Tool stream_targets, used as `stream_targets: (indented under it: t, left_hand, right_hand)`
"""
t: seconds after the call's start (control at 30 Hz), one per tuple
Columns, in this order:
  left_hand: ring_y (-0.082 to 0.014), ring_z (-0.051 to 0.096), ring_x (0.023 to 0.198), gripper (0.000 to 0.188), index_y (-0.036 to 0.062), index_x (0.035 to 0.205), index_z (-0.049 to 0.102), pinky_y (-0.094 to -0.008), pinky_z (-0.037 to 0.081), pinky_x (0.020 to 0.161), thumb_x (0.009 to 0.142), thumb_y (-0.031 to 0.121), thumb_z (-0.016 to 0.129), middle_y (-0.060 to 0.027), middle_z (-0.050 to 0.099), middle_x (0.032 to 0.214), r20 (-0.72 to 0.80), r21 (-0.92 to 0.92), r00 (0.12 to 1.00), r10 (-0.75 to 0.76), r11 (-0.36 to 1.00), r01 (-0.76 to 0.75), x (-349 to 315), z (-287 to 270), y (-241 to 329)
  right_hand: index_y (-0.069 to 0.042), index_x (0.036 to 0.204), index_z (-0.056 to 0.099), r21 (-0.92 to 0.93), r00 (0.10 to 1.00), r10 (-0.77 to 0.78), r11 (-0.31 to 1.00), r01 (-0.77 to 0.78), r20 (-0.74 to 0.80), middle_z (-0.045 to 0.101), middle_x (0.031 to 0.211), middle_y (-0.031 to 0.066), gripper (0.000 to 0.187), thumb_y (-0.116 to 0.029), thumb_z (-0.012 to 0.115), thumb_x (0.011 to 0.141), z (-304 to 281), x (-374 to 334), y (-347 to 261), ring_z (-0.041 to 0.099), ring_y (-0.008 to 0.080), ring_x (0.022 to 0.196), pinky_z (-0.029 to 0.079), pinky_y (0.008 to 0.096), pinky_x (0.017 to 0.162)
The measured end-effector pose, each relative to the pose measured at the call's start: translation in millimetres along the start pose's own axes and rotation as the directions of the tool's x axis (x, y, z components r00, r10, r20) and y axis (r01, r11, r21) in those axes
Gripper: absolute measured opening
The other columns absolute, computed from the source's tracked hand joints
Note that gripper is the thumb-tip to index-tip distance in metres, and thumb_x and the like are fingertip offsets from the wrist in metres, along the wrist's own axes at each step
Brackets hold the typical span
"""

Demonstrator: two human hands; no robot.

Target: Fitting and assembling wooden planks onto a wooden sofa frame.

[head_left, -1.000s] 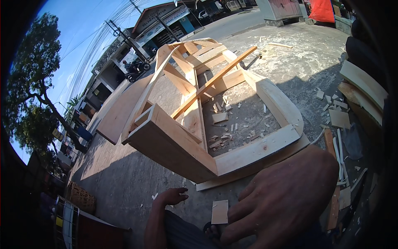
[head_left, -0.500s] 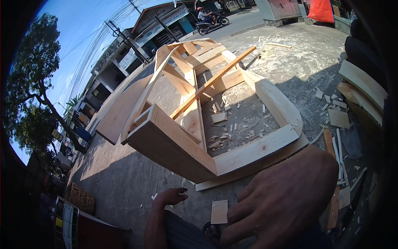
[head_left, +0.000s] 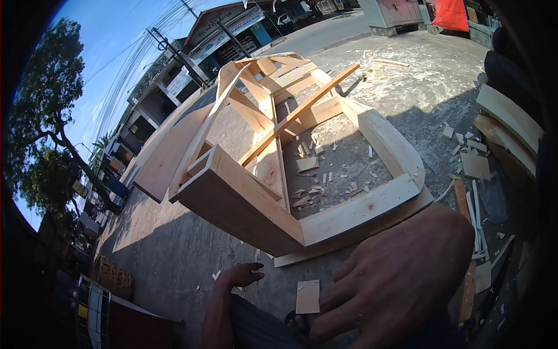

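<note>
My right hand (head_left: 401, 273) looms large at the lower right, back up. Its fingers bend down and left, apart from one another, with nothing visible in them; the undersides are hidden. It appears over the near end of a pale wooden frame (head_left: 360, 209) with curved sides, which lies on the concrete. My left hand (head_left: 243, 274) hangs loosely near my knee, fingers stretched out, holding nothing. A slanting wooden batten (head_left: 302, 113) lies across the frame. Beside my right fingers, a small rectangular wood offcut (head_left: 308, 296) rests on the ground by my foot.
Wood chips (head_left: 314, 195) litter the concrete inside the frame. A flat board (head_left: 168, 157) leans along its left side. Curved planks (head_left: 508, 125) and long strips (head_left: 465, 250) lie at right. A woven basket (head_left: 113, 276) and a wire-sided rack (head_left: 93, 314) stand at lower left.
A motorbike with a rider on the far road has passed out of sight, and part of a light vehicle shows there. Both my hands and the wooden frame stay practically where they were.
</note>
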State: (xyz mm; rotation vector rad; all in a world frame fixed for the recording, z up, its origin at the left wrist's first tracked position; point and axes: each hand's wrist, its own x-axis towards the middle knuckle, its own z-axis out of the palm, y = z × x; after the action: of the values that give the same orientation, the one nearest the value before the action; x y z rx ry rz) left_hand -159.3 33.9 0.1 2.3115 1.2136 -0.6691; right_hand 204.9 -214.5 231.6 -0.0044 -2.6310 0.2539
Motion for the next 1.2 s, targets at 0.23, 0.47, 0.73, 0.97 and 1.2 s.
stream_targets:
  t: [0.23,0.47,0.73,0.97,1.2]
  left_hand:
    - [-0.0357,0.062,0.113,0.057,0.0122,0.139,0.050,-0.0427,0.050,0.094,0.092,0.045,0.058,-0.0192,0.062,0.125,0.021,0.016,1.000,0.002,1.000,-0.003,5.9,-1.5,4.9]
    - [-0.0354,0.061,0.114,0.058,0.0125,0.140,0.049,-0.0431,0.049,0.096,0.092,0.045,0.057,-0.0194,0.062,0.126,0.024,0.011,0.999,-0.033,0.999,0.033,1.3,-1.9,3.8]
    - [-0.0354,0.062,0.113,0.057,0.0125,0.139,0.050,-0.0428,0.049,0.095,0.092,0.044,0.057,-0.0192,0.062,0.126,0.014,-0.007,0.999,-0.034,0.999,0.034,-0.1,-1.1,1.5]
    - [-0.0358,0.061,0.113,0.057,0.0127,0.139,0.050,-0.0431,0.050,0.094,0.092,0.045,0.057,-0.0198,0.062,0.126,-0.003,0.011,1.000,-0.014,1.000,0.014,-0.3,-1.4,3.4]
    - [-0.0359,0.061,0.113,0.057,0.0120,0.138,0.050,-0.0435,0.049,0.095,0.092,0.044,0.057,-0.0203,0.062,0.125,0.014,-0.019,0.999,-0.034,0.999,0.034,-2.2,-3.1,6.0]
  right_hand:
    - [-0.019,0.139,0.052,-0.003,1.000,0.014,1.000,-0.014,0.014,0.067,0.085,0.0068,0.074,-0.021,0.080,0.071,-1.6,-2.2,-2.5,0.067,0.0200,0.076,0.053,0.0285,0.053]
    - [-0.019,0.138,0.053,0.011,1.000,-0.001,1.000,0.002,-0.006,0.067,0.084,0.0064,0.072,-0.021,0.079,0.071,1.3,-1.2,6.1,0.066,0.0195,0.075,0.053,0.0282,0.054]
    - [-0.019,0.138,0.053,0.071,0.999,0.018,0.997,-0.020,0.029,0.065,0.082,0.0057,0.067,-0.020,0.077,0.075,6.2,-2.4,8.9,0.066,0.0191,0.074,0.053,0.0283,0.054]
    - [-0.019,0.138,0.053,-0.074,0.999,-0.028,0.997,0.030,0.024,0.065,0.082,0.0057,0.068,-0.022,0.077,0.075,0.7,-1.1,3.7,0.066,0.0191,0.074,0.052,0.0285,0.054]
    - [-0.020,0.138,0.053,0.058,1.000,0.010,0.998,-0.011,0.009,0.066,0.083,0.0060,0.070,-0.022,0.078,0.073,6.5,-1.9,7.1,0.066,0.0189,0.075,0.053,0.0279,0.054]
